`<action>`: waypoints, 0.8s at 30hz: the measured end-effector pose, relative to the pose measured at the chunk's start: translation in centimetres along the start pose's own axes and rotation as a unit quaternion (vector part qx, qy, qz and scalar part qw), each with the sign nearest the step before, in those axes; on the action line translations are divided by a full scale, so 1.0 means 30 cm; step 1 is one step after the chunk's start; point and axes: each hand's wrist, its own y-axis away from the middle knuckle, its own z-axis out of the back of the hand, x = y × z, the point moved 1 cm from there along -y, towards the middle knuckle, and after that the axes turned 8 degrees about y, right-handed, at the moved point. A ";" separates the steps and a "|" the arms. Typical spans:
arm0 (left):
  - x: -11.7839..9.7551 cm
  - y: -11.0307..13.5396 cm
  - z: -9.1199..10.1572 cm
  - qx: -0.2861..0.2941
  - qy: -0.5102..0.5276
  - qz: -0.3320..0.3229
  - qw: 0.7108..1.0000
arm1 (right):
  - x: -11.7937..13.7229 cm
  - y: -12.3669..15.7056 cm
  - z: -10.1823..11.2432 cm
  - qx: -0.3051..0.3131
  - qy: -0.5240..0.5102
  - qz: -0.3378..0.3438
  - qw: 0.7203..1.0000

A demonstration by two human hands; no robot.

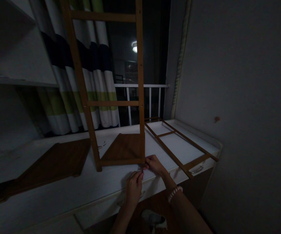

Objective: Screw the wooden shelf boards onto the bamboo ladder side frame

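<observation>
A brown wooden ladder-like frame (140,74) stands upright on the white top, with a wooden shelf panel (127,146) at its base. My right hand (155,165) is closed at the foot of the frame's right leg, fingertips against it. Just below, my left hand (133,188) pinches a thin dark piece (142,169), too small and dim to name, held up to the leg's lower end. The exact contact is hidden by the fingers.
A second wooden frame (167,133) lies flat on the right of the white cabinet top (94,187). To the left lies another brown panel (57,159). Several small fasteners (102,145) lie behind the frame's left leg. Striped curtains (98,78) and a white railing (150,100) stand behind.
</observation>
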 end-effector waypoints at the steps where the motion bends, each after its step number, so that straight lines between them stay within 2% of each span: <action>1: 0.000 -0.004 0.004 0.002 0.005 0.000 1.000 | 0.001 0.000 0.000 0.001 -0.002 0.000 1.000; 9: 0.045 -0.034 0.026 0.026 0.088 0.064 0.994 | 0.028 0.012 0.001 -0.007 0.003 -0.003 1.000; 16: 0.024 -0.011 0.015 0.004 0.021 0.052 0.998 | 0.032 0.016 0.000 -0.002 -0.016 -0.003 1.000; 20: 0.013 -0.008 0.017 0.028 -0.029 0.071 0.997 | 0.026 0.010 0.000 -0.006 -0.016 0.000 1.000; 24: 0.018 -0.017 0.027 0.031 -0.017 0.104 0.994 | 0.019 0.005 0.000 0.001 -0.001 -0.005 1.000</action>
